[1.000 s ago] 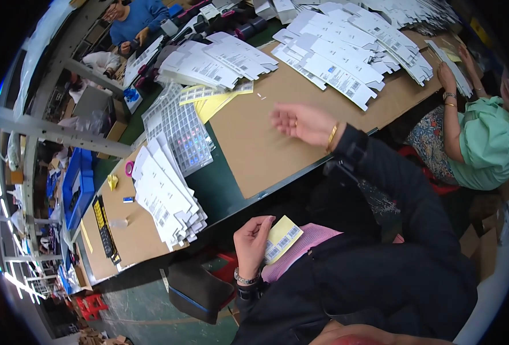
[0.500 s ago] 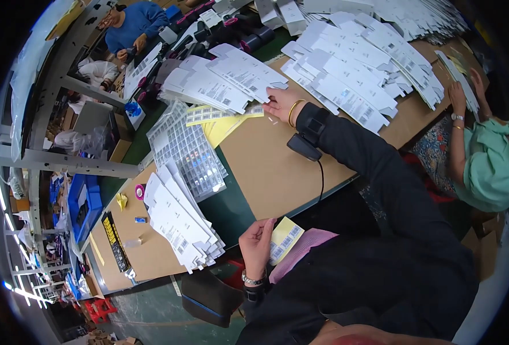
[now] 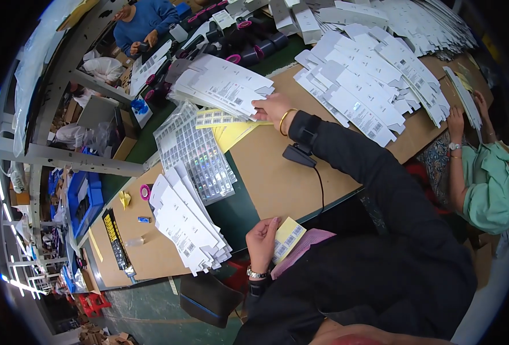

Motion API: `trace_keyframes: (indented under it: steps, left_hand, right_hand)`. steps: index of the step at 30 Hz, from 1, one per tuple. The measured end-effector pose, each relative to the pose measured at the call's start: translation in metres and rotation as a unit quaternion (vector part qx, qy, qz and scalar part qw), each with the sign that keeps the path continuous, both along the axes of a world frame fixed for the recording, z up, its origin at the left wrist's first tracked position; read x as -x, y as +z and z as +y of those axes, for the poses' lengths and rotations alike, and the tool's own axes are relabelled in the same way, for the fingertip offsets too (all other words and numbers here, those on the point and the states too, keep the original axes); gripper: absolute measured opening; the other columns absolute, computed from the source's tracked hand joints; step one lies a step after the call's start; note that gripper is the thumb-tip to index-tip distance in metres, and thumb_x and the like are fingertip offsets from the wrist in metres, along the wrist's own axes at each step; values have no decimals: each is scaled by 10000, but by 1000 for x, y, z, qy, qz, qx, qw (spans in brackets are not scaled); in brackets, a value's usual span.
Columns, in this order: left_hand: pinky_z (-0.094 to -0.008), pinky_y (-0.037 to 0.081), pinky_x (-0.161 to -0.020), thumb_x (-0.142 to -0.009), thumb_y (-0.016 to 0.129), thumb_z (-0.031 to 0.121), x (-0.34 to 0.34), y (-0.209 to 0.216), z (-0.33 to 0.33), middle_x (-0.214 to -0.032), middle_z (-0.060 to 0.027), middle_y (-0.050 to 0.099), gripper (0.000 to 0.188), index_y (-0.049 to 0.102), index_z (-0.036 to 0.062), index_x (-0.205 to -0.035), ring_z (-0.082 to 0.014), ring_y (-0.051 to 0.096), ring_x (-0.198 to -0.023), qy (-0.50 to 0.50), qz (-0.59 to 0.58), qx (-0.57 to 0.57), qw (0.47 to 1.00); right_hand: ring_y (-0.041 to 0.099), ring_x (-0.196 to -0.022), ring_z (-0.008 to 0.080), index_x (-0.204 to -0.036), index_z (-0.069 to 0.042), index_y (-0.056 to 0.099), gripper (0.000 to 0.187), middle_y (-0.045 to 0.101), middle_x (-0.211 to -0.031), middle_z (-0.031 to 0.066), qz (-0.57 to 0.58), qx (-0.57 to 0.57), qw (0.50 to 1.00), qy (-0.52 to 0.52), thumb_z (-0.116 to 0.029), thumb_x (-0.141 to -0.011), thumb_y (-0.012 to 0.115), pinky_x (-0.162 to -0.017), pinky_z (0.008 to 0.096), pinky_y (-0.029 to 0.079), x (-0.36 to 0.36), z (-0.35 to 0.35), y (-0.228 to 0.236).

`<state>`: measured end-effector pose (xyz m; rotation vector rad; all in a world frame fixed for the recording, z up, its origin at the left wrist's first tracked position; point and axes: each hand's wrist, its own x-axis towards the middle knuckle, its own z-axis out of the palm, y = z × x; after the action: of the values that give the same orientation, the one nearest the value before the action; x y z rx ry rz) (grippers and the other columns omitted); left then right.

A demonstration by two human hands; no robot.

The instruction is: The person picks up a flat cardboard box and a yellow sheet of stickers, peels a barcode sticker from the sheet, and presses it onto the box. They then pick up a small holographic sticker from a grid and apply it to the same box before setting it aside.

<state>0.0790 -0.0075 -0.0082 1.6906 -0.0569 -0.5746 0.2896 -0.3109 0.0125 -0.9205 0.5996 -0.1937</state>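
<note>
My left hand (image 3: pixel 261 244) is closed on a yellow sheet of printed labels (image 3: pixel 289 236), held low near my body, just off the table's edge. Out ahead, my right hand (image 3: pixel 273 108) has its fingers at the right end of a stack of flat white cartons (image 3: pixel 223 83); the fingertips are partly hidden, but they seem to pinch the edge of a carton. Beneath that stack and my hand lie more yellow label sheets (image 3: pixel 231 135). Beside them is a sheet of small silvery stickers (image 3: pixel 194 155) in rows.
Another fan of flat white cartons (image 3: pixel 182 221) lies at the left, near a blue battery-like cylinder (image 3: pixel 144 219) and a tape roll (image 3: pixel 145 192). A larger carton pile (image 3: pixel 352 86) covers the right. Dark devices (image 3: pixel 254 46) stand behind. Co-workers sit at far left and right.
My right hand has drawn left and slightly down, and the top carton now lies more in line with its stack. The left hand still holds the labels. The whole view has shifted slightly.
</note>
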Motion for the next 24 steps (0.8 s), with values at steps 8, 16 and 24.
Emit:
trace_keyframes:
  steps: [8,16,24]
  left_hand:
    - [-178,488,-673,-1066,723,128,0,-8,6,-915,-12,774,204,775,-66,-1094,-16,649,-777,6,-19,38,999]
    - [-178,490,-687,-1067,718,118,2,-8,7,-922,-14,775,195,775,-66,-1097,-23,654,-781,4,-38,46,998]
    - [-191,502,-726,-1060,724,109,6,-11,7,-932,-27,782,183,776,-65,-1083,-40,664,-819,8,-83,10,996]
  right_hand:
    - [751,-908,246,-1193,42,678,652,739,-1187,193,142,392,891,177,-438,-822,918,-814,383,620,14,-28,24]
    - [601,-1349,381,-1422,76,569,1080,609,-1459,282,101,677,729,16,-593,-669,958,-1172,436,440,-20,-18,18]
    - [599,-1354,398,-1463,68,526,1180,595,-1482,273,106,626,756,160,-606,-611,986,-1149,415,485,-68,-32,17]
